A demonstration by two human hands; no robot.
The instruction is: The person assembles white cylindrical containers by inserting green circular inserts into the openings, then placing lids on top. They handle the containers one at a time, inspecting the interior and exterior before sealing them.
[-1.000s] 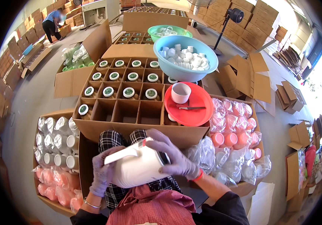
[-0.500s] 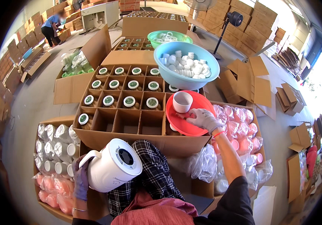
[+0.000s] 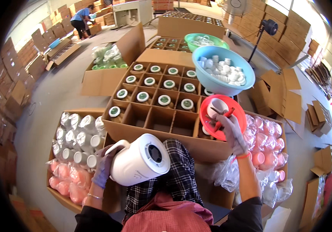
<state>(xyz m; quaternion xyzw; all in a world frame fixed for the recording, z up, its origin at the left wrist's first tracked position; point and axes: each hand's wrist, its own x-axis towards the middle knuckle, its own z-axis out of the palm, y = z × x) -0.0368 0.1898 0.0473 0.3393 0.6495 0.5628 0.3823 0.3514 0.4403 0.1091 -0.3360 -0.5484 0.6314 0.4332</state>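
Note:
Over my lap is a white vacuum jug [image 3: 135,164], tilted so its round top and dark central opening face up and right. My gloved left hand [image 3: 103,166] is closed around the jug's handle. At the right, my gloved right hand [image 3: 232,133] is closed on a red-handled tool [image 3: 227,114] over a red bowl [image 3: 241,112]; the tool's exact kind is unclear. A white cup [image 3: 217,106] sits inside that bowl. The bowl rests on the right front corner of a divided carton [image 3: 154,133], where jugs with white-rimmed green tops [image 3: 164,100] stand in several compartments.
A blue basin [image 3: 212,86] of white caps rests on the carton, with a green basin [image 3: 191,38] behind it. Wrapped silver and pink parts fill the left box [image 3: 75,203]; pink ones fill the right box [image 3: 284,135]. A person [image 3: 81,19] bends over boxes far left.
My right hand has lifted the red-handled tool up within the red bowl. My left hand still holds the jug. The whole view has shifted, so things sit farther right.

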